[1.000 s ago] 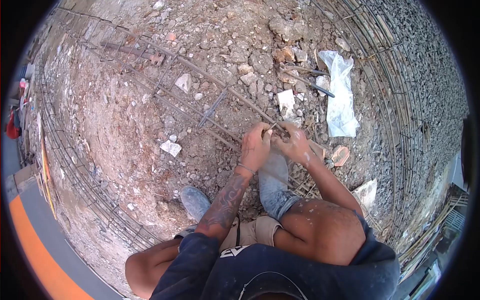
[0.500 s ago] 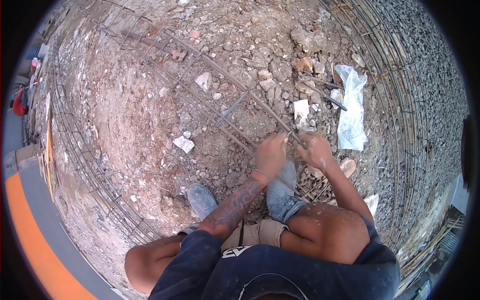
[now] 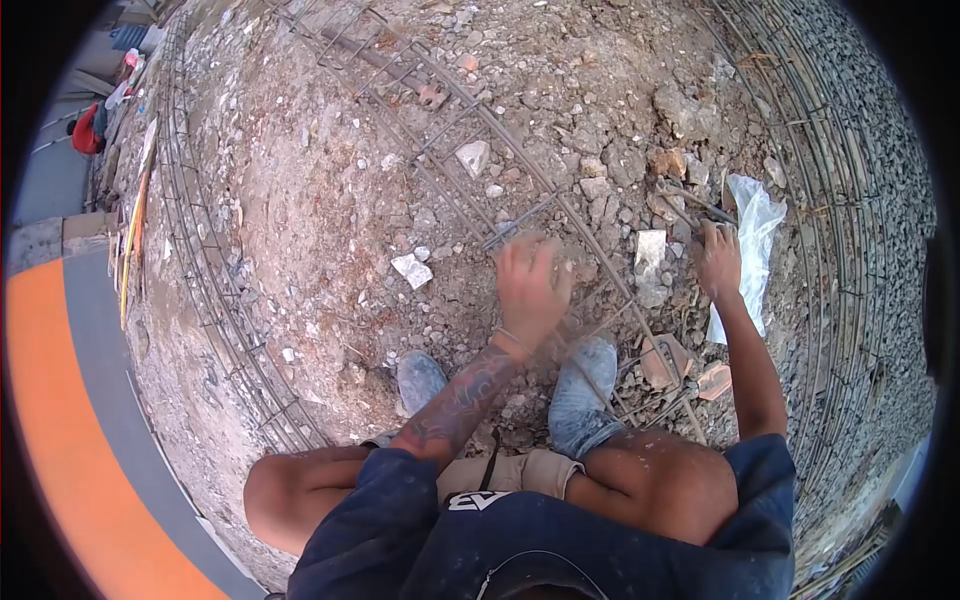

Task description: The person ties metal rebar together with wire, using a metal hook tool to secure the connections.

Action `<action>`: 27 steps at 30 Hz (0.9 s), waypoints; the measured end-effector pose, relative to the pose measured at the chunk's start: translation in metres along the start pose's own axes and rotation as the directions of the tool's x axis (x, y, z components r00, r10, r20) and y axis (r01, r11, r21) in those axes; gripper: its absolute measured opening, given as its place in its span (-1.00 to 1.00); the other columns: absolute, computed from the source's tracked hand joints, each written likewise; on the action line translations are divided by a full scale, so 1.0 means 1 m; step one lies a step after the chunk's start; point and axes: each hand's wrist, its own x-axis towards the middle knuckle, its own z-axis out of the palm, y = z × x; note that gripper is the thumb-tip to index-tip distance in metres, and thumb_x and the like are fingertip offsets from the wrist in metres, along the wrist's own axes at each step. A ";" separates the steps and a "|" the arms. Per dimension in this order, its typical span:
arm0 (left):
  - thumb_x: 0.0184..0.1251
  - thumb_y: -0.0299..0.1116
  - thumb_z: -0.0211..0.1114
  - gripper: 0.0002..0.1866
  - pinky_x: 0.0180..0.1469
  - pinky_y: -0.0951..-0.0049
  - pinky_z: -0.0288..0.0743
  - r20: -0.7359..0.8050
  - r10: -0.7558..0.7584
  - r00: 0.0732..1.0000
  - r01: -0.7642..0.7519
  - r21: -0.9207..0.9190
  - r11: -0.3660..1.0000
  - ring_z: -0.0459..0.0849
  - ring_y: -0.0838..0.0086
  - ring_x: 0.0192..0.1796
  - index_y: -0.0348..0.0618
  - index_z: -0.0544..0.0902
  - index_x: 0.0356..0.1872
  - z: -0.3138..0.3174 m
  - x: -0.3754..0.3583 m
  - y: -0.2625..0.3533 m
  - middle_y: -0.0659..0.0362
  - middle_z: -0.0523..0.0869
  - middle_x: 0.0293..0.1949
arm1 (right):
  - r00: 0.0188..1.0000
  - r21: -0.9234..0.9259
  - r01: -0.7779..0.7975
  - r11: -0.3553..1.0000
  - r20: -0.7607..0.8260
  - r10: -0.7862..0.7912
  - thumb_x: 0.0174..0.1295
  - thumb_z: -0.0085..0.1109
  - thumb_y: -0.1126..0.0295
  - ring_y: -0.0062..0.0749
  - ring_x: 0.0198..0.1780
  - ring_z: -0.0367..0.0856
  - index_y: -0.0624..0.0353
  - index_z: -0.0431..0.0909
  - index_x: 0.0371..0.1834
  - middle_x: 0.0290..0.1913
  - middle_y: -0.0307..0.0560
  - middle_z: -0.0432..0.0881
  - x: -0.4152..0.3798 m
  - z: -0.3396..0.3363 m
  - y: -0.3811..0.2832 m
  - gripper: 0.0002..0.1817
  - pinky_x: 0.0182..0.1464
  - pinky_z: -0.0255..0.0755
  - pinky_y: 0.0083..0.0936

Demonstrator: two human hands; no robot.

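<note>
A narrow steel rebar cage (image 3: 553,197) runs diagonally over the rubble and down between my legs. My left hand (image 3: 533,288) is over the cage's left side, near a crosswise stirrup. Its fingers are bent and smeared by motion, so their grip does not show. Farther right, my right hand (image 3: 719,262) has its fingers closed around the handle end of a two-handled metal tool that looks like pincers (image 3: 684,211). The tool lies on the stones, its grips partly covered by the hand. Beside this hand is a crumpled clear plastic bag (image 3: 758,225).
More long rebar cages lie at the left (image 3: 205,255) and in a stack at the right (image 3: 835,200), beside a gravel heap (image 3: 890,190). Broken tile (image 3: 714,381) and stones litter the ground. An orange and grey strip (image 3: 75,420) borders the far left. A person in red (image 3: 88,130) is beyond.
My right hand has left the cage bar and moved right and up to the tool. My left hand stays by the cage, now blurred. The view has shifted, so the ground appears farther right.
</note>
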 end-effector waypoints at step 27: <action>0.23 -0.21 0.15 -0.31 0.42 0.26 0.12 0.752 -0.280 0.597 0.460 -0.035 0.887 0.30 0.14 0.38 -0.24 0.23 0.37 0.031 0.104 -0.081 -0.12 0.35 0.33 | 0.386 0.662 0.470 0.584 -0.749 0.538 0.33 0.16 0.13 -0.16 0.13 0.51 0.46 0.35 0.14 0.18 0.17 0.46 0.072 -0.073 0.013 -0.43 0.15 0.42 -0.38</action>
